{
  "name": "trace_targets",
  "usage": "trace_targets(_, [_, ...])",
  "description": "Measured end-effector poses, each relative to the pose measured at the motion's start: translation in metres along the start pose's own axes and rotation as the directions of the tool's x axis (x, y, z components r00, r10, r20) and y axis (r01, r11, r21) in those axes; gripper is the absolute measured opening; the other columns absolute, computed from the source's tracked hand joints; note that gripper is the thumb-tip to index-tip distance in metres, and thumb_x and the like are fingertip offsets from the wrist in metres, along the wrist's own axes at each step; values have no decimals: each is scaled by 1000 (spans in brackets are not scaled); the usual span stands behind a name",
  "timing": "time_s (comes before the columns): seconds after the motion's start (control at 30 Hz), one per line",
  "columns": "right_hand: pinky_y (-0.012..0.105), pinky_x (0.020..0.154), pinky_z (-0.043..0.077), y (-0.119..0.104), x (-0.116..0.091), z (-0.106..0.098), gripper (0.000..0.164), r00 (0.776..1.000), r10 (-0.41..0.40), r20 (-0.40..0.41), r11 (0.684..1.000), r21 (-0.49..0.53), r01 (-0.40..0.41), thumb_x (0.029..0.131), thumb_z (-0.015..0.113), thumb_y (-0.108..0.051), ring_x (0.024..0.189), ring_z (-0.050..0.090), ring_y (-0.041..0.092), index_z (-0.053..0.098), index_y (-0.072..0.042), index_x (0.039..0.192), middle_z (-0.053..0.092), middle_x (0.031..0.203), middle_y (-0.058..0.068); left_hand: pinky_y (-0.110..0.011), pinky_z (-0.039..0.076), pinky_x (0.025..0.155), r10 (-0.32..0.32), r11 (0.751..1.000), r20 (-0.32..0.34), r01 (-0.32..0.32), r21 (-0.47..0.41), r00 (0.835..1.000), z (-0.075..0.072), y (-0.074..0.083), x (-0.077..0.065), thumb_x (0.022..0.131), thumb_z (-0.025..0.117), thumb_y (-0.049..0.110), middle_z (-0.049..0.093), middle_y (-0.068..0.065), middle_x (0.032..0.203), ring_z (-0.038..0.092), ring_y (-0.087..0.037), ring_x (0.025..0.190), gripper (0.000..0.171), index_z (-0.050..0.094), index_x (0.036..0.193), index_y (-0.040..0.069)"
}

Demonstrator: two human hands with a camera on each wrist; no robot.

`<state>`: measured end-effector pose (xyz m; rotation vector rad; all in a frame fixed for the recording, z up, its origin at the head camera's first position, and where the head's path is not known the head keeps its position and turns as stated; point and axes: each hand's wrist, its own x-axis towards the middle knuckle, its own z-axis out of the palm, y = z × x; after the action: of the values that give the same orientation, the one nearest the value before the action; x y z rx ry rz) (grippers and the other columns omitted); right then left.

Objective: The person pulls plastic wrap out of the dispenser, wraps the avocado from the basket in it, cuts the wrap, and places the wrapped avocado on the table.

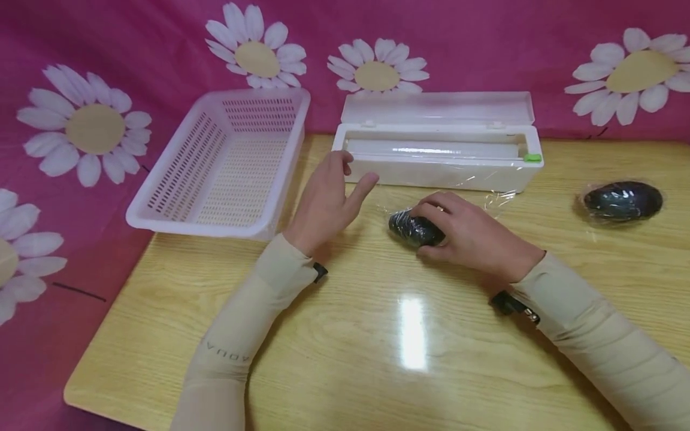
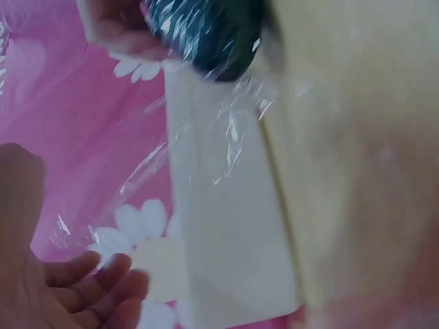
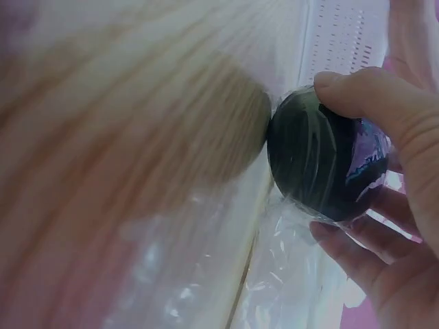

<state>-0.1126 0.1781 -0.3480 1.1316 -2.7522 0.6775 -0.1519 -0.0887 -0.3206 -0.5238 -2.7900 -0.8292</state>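
Note:
My right hand (image 1: 466,233) grips a dark, glossy, oblong piece of produce (image 1: 401,227) low over the table, in front of the wrap dispenser. In the right wrist view, the thumb lies over the rounded produce (image 3: 309,151) and the fingers are beneath it. Clear film (image 2: 230,151) clings to it and trails toward the dispenser (image 1: 431,175). My left hand (image 1: 329,200) is at the dispenser's left front corner, thumb spread and fingers loosely bent, with nothing held. Its relaxed fingers (image 2: 103,291) show beside the film in the left wrist view.
The dispenser's lid (image 1: 436,109) stands raised, showing the film roll (image 1: 431,148) inside; a green slider (image 1: 532,158) sits at its right end. Another film-wrapped dark piece (image 1: 625,200) lies at the right. A white slotted basket (image 1: 259,231) stands at the left, before a flowered pink cloth (image 1: 458,36).

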Motion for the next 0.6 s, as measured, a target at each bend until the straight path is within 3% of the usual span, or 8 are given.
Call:
trace_targets(0.07, [50,101,56,2,0,0,59,1000,3,-3,1000,-1,-3,78,90,-23,115,62,32,63,-6,128,62,126,16,-39,51,84,-39,999,74,41,-33,997,5,-1,-4,105,52,52,62,-11,107,59,-24,95,54,54,123,2])
trace_targets(0.13, [50,101,56,3,-1,-1,60,1000,18,4,1000,1,-18,79,90,-25,116,62,31,63,-6,129,62,127,15,-37,52,75,-46,999,126,47,-6,991,9,-1,-8,105,53,52,62,-8,98,60,-22,85,50,56,113,4])
trace_targets(0.23, [49,103,55,4,-1,-3,62,998,57,25,998,7,-57,79,90,-29,117,61,29,62,-7,131,61,130,14,-35,50,69,41,998,199,-51,46,979,14,2,-13,102,62,47,61,-4,90,58,-20,77,40,57,104,7])
trace_targets(0.33, [48,103,56,4,-2,-6,61,996,83,39,996,20,-83,80,89,-28,118,61,28,62,-7,131,61,131,12,-33,55,86,191,976,293,-212,42,937,19,8,-13,98,70,35,66,-3,104,63,-19,95,32,60,114,9])
trace_targets(0.43, [48,103,56,5,-3,-7,60,994,96,49,995,31,-98,81,88,-28,119,61,27,62,-7,131,61,132,12,-33,51,105,282,951,374,-308,10,883,25,14,-11,94,75,25,63,-3,126,60,-17,116,46,56,133,11])
trace_targets(0.6, [45,101,57,3,-4,-7,58,990,117,77,991,53,-121,83,86,-30,115,63,24,63,-6,130,64,128,10,-31,50,107,355,921,401,-389,3,844,34,21,-9,90,80,22,59,-4,132,58,-17,118,58,53,140,12])
